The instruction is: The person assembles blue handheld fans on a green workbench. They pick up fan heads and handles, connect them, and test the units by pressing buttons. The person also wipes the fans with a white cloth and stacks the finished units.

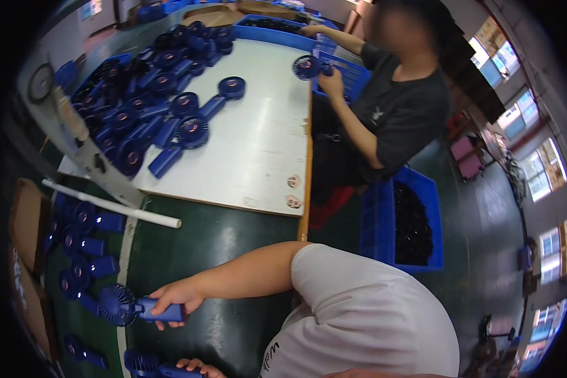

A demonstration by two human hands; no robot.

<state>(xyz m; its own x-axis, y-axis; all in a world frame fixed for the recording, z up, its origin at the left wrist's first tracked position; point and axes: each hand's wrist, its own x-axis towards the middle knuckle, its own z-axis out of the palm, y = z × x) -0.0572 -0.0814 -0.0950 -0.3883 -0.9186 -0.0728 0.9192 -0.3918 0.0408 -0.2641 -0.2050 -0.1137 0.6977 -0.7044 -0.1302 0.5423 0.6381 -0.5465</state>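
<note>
My right hand (pixel 173 304) grips the handle of a dark blue handheld fan (pixel 116 305), whose round caged head points left. Below it, at the lower edge, my left hand (pixel 198 367) has its fingers curled over the handle of a second handheld fan (pixel 141 363); the frame cuts off part of this hand. Several more blue fans (pixel 80 272) lie in rows beside a pale strip, left of my right hand. A single fan (pixel 85 353) lies apart, lower left.
A white table (pixel 252 145) carries a heap of blue fans (pixel 138 107). Across it, a co-worker (pixel 390 120) holds a fan (pixel 307 67) and reaches to a blue bin (pixel 277 36). A blue crate (pixel 387 220) holds black parts. A white tube (pixel 113 203) and cardboard (pixel 28 277) are left.
</note>
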